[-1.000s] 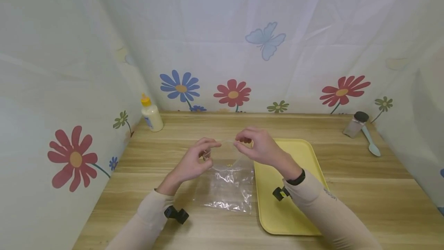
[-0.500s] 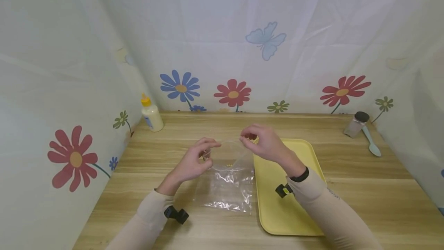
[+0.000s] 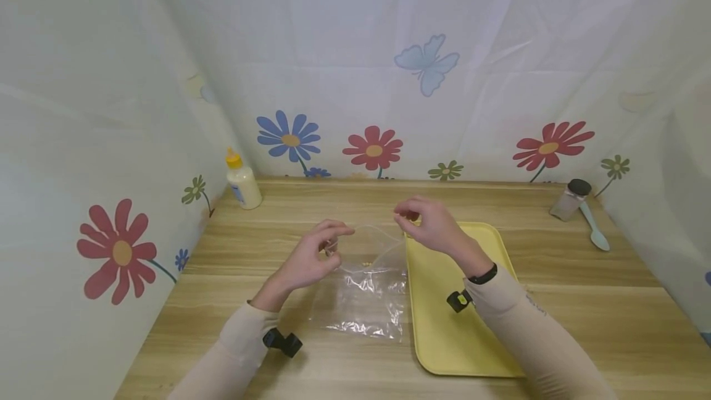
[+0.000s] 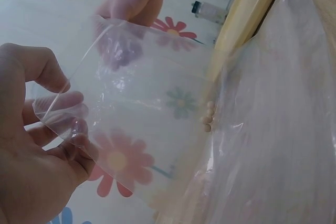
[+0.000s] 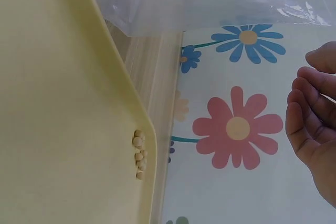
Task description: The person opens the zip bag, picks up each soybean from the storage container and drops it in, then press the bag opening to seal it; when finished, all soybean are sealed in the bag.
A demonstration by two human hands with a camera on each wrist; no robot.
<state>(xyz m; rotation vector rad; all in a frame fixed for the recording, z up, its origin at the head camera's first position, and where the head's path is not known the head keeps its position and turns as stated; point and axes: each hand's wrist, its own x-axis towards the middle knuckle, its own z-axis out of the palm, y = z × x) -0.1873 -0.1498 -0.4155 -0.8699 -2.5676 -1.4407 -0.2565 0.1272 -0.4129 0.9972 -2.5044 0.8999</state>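
Observation:
My left hand [image 3: 310,258] holds the mouth edge of a clear plastic zip bag [image 3: 366,301], fingers curled at its rim. The bag's lower part lies on the table, and its mouth gapes towards the back. Several small pale beads [image 4: 208,117] show through the film in the left wrist view. My right hand [image 3: 432,227] hovers right of the bag, over the yellow tray's [image 3: 461,350] far left corner. Its fingers [image 5: 304,106] are loosely bent and hold nothing, apart from the bag. More small round beads [image 5: 139,153] lie along the tray's edge in the right wrist view.
A white bottle with a yellow cap [image 3: 243,185] stands at the back left. At the back right are a clear jar with a black lid [image 3: 569,199] and a pale blue spoon [image 3: 594,230]. A flower-print curtain [image 3: 344,79] closes off the table's back and sides.
My right hand has left the bag's edge and drawn back to the right, over the tray. My left hand keeps its hold on the bag and has hardly moved.

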